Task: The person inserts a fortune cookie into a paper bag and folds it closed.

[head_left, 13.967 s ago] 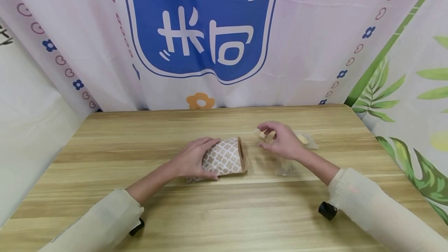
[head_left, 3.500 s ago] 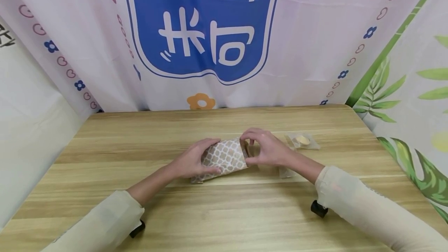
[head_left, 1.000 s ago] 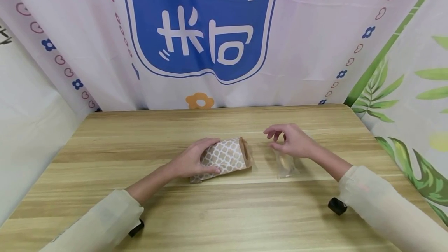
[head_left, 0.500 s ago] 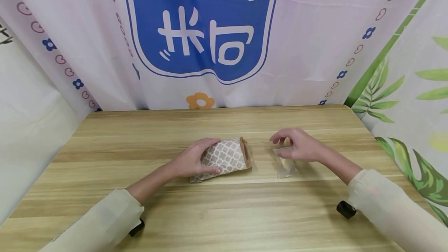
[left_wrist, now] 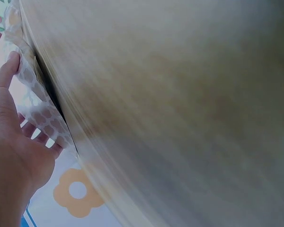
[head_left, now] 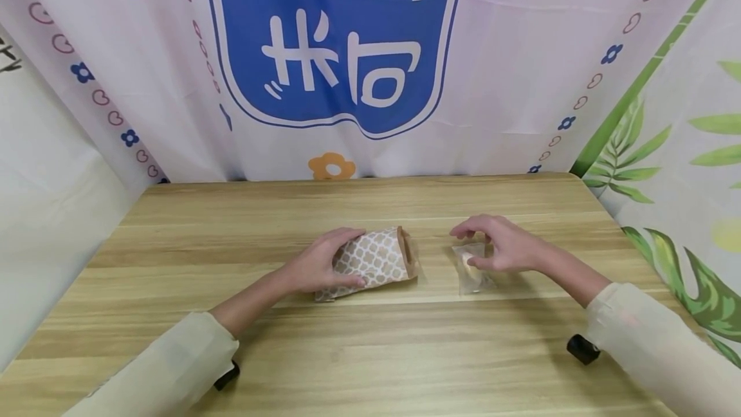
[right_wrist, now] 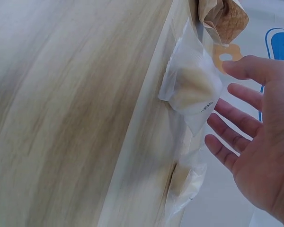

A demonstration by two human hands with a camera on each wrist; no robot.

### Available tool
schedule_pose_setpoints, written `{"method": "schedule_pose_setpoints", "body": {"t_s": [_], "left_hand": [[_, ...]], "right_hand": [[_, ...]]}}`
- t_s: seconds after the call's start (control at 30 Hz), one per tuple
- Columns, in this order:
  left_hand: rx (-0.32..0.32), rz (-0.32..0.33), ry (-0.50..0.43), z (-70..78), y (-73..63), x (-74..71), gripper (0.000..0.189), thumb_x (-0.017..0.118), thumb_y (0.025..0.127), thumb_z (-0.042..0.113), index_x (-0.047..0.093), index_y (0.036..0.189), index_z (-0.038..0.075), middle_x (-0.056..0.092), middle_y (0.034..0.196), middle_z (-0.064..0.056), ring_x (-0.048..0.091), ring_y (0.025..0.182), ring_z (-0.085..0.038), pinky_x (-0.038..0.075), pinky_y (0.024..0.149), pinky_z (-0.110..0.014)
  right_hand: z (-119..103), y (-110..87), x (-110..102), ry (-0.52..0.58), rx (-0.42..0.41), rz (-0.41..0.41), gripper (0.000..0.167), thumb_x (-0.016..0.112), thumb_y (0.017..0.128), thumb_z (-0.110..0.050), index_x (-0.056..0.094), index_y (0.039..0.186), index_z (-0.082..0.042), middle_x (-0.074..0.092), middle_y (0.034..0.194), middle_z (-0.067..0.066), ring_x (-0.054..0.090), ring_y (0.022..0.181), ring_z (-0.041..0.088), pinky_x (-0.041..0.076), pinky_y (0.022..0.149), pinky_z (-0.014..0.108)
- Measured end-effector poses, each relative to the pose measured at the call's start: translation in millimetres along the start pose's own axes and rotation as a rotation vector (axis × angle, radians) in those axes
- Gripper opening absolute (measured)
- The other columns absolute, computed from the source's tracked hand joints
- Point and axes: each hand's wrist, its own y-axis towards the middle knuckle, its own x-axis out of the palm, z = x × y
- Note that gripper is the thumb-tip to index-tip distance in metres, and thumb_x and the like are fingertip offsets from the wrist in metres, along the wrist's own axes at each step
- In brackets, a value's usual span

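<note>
A white-and-tan lattice-patterned paper bag point(head_left: 376, 256) lies on its side at the middle of the pale wood-grain table point(head_left: 370, 352). Its long axis runs mostly left to right, slightly askew: the brown-edged mouth points right and a little away from the person, the other end left and a little nearer. The left hand point(head_left: 321, 266) is clamped round the bag's left part, thumb along the near side and fingers over the far side.

To the right, well apart from the bag, the right hand point(head_left: 500, 246) is at a clear plastic packet with a pale yellowish piece inside point(right_wrist: 194, 87). Thumb and fingers are apart, pinching nothing; whether they touch the plastic I cannot tell. In the head view this packet's long axis runs from the far side towards the person, across the direction of the bag's mouth. The right wrist view shows a second clear plastic packet point(right_wrist: 184, 184), farther from the bag. Behind the table hangs a white curtain point(head_left: 509, 95) with a blue emblem point(head_left: 324, 5) and an orange flower point(head_left: 317, 168).
</note>
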Motion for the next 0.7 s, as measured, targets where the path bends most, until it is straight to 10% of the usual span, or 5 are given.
{"method": "schedule_pose_setpoints", "body": {"t_s": [0.7], "left_hand": [[-0.008, -0.022, 0.016, 2.7, -0.9, -2.0, 0.098, 0.086, 0.082, 0.048, 0.042, 0.156, 0.001, 0.047, 0.156, -0.021, 0.045, 0.143, -0.041, 0.038, 0.117, -0.058]], "right_hand": [[-2.4, -16.2, -4.6, -0.046, -0.026, 0.037, 0.057, 0.092, 0.078, -0.026, 0.07, 0.124, -0.001, 0.072, 0.119, 0.007, 0.066, 0.104, 0.025, 0.058, 0.081, 0.045]]}}
